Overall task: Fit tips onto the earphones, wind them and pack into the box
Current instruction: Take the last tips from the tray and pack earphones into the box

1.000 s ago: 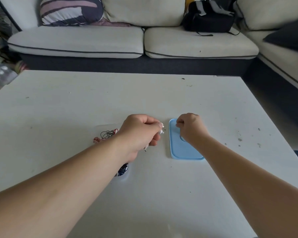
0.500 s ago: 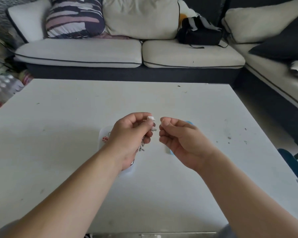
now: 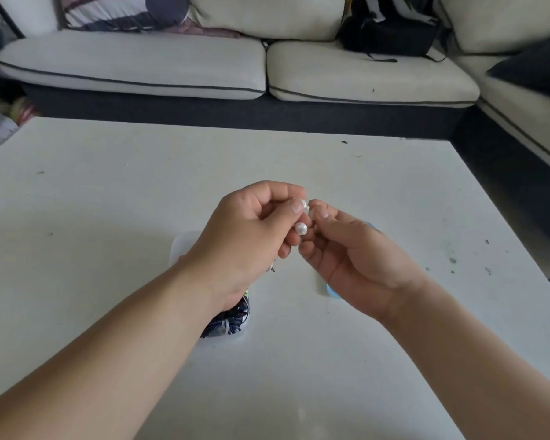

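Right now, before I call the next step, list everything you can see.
table: 1, white, foreground.
sofa: 1, cream, behind the table.
patterned cushion: 1, striped, sofa's left end.
black bag: 1, black, on the sofa.
dark cushion: 1, dark, far right.
box: 1, clear, mid-table, partly hidden by an arm.
cables: a bundle, dark, inside the box.
lid: 1, blue, mostly hidden, right of the box.
earphones: 2 earbuds visible, white, held above the table.
left hand: 1, grips the earphones.
right hand: 1, pinches at the upper earbud.
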{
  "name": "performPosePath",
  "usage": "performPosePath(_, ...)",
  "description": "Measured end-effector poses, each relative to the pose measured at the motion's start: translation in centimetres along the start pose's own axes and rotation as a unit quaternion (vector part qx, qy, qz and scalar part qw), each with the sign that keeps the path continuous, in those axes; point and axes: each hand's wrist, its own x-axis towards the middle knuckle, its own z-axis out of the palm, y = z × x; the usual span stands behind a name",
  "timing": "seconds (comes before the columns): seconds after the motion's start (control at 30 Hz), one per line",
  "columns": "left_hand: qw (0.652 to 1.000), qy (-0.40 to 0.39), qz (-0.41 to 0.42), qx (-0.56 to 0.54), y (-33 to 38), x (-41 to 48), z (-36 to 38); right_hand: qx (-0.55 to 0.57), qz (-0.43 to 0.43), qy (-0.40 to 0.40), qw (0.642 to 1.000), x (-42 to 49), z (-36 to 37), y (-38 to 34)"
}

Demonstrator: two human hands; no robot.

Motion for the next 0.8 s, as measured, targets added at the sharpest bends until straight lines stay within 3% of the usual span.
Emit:
performPosePath(0.17, 1.000, -0.009, 0.002, 0.009, -0.7, 0.4, 0.2, -0.044, -0.012, -0.036, 0.998, 0.1, 0.3, 0.2)
performPosePath(0.3, 1.000, -0.003, -0.007, 0.000, -1.0, 0.4, 0.4, -0.064, -0.020, 0.016, 0.998, 0.1, -0.1, 0.6)
performPosePath(0.43, 1.000, 0.004, -0.008, 0.001, -0.8, 0.5, 0.2, -0.011, -0.001, 0.091, 0.996, 0.1, -1.0, 0.2)
performPosePath(0.63, 1.000, -0.005, -0.016, 0.015, -1.3, 0.4, 0.6, 0.038, 0.077, 0.054, 0.995, -0.2, -0.8, 0.3)
performPosePath(0.8, 1.000, -0.006, -0.017, 0.023, -1.3, 0.5, 0.9, 0.063, 0.095, 0.047, 0.992, -0.4, -1.1, 0.2)
